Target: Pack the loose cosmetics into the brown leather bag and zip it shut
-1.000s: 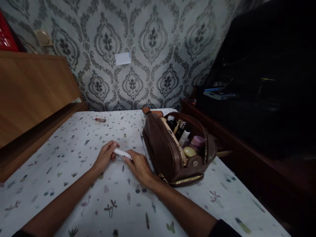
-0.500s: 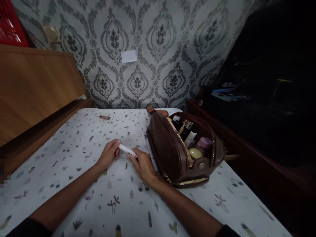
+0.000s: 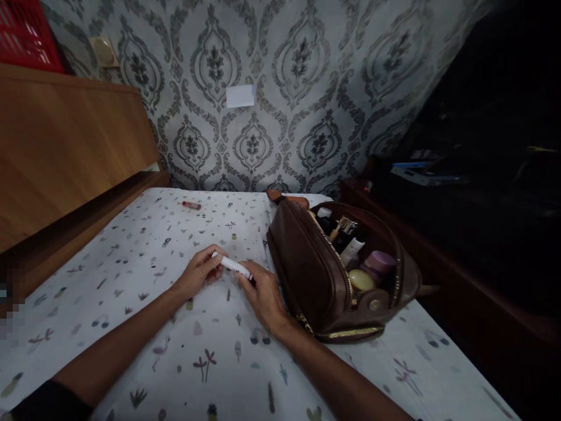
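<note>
Counted: two hands, one slim white cylindrical stick (image 3: 231, 266), one brown leather zip pouch (image 3: 313, 275), one small red tube (image 3: 191, 205).

The left hand (image 3: 199, 273) pinches the stick's far-left end between thumb and fingertips. The right hand (image 3: 263, 295) pinches the opposite, darker end, with its other fingers curled. The stick spans the gap between the two hands, tilted down toward the right hand, just above the cloth-covered worktop (image 3: 175, 351) (white cloth, small printed motifs).

The pouch stands open just right of the right hand, its side close against the knuckles. It holds at least five cosmetic items, among them a pink-lidded jar (image 3: 380, 261). The red tube lies well beyond the left hand, apart from everything else.

Against the frame half a second earlier, both pinches sit on the same ends and the stick's tilt is alike. The whole scene sits slightly further right in view.

Both forearms rest low over the worktop, converging toward the stick, wrists nearly straight.
</note>
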Tool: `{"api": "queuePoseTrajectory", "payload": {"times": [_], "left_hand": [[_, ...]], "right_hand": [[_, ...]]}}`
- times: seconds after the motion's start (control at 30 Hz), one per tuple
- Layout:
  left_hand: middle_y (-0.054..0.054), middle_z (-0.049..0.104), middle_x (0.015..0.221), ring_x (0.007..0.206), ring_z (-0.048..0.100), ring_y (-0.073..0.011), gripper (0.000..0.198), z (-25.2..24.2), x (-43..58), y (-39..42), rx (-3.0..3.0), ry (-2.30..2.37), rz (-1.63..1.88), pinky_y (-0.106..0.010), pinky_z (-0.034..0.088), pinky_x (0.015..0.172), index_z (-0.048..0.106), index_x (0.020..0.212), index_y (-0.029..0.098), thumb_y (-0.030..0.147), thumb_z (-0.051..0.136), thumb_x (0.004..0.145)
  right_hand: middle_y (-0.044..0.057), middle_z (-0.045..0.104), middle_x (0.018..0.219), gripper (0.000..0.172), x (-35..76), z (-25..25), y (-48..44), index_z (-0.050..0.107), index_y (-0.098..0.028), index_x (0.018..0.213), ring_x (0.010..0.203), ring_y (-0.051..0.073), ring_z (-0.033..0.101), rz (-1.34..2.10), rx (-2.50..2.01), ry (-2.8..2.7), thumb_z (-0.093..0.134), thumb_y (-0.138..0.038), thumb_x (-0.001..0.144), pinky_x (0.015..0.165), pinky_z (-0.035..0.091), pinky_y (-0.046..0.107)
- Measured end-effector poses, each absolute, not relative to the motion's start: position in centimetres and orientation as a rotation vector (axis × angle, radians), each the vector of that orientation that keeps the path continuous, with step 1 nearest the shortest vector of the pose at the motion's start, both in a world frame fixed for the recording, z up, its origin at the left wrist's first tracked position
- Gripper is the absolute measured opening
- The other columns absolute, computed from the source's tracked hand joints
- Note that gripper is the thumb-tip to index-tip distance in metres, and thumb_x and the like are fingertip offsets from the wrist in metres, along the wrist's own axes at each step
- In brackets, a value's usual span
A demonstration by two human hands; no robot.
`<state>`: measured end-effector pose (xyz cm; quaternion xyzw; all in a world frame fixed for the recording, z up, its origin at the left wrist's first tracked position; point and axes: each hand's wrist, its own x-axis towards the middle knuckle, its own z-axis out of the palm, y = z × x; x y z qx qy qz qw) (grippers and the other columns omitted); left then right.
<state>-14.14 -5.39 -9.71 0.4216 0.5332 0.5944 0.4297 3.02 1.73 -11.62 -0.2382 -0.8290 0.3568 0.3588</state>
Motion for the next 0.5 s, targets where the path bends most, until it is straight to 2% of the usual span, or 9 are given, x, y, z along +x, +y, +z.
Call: {"api": "queuePoseTrajectory", "payload": {"times": [0.13,0.23,0.3,0.4,0.5], "left_hand": [[0.01,0.039,0.045,0.037,0.033,-0.0041,0.052,-10.3,-14.3,-5.0,1.027,1.327,1.516,-0.016,0.02,0.036,0.044,0.065,0.02,0.063,0.07,0.08],[0.011,0.037,0.043,0.035,0.032,-0.0033,0.055,-10.3,-14.2,-5.0,1.022,1.319,1.525,-0.016,0.02,0.036,0.043,0.063,0.02,0.065,0.068,0.08],[0.009,0.045,0.047,0.038,0.036,-0.0035,0.052,-9.9,-14.1,-5.1,1.024,1.312,1.525,-0.016,0.023,0.037,0.049,0.069,0.018,0.066,0.07,0.077],[0.007,0.057,0.057,0.043,0.046,-0.0064,0.059,-9.3,-14.0,-5.3,1.02,1.299,1.496,-0.017,0.029,0.038,0.058,0.093,0.018,0.068,0.076,0.067],[0.005,0.059,0.06,0.045,0.05,-0.0072,0.068,-9.3,-14.4,-5.1,1.005,1.308,1.478,-0.018,0.032,0.04,0.058,0.092,0.018,0.073,0.078,0.058]], "right_hand": [[0.007,0.072,0.089,0.024,3.0,-11.8,1.8,0.074,-0.019,0.106,0.078,0.021,0.063,0.89,-0.589,-2.103,0.057,-0.029,0.092,0.074,0.05,0.03],[0.009,0.074,0.093,0.027,3.0,-11.8,1.8,0.075,-0.019,0.106,0.083,0.022,0.066,0.956,-0.578,-2.053,0.057,-0.032,0.09,0.076,0.052,0.031],[0.009,0.075,0.094,0.03,3.1,-11.5,1.8,0.076,-0.017,0.104,0.083,0.022,0.067,1.038,-0.602,-2.001,0.057,-0.035,0.089,0.075,0.053,0.03],[0.006,0.074,0.084,0.037,3.1,-11.1,1.8,0.076,-0.018,0.103,0.071,0.02,0.064,1.126,-0.693,-1.993,0.057,-0.045,0.087,0.066,0.052,0.028],[0.005,0.072,0.078,0.047,3.0,-11.3,2.5,0.076,-0.018,0.106,0.06,0.019,0.06,1.162,-0.745,-2.003,0.059,-0.055,0.084,0.055,0.051,0.028]]}}
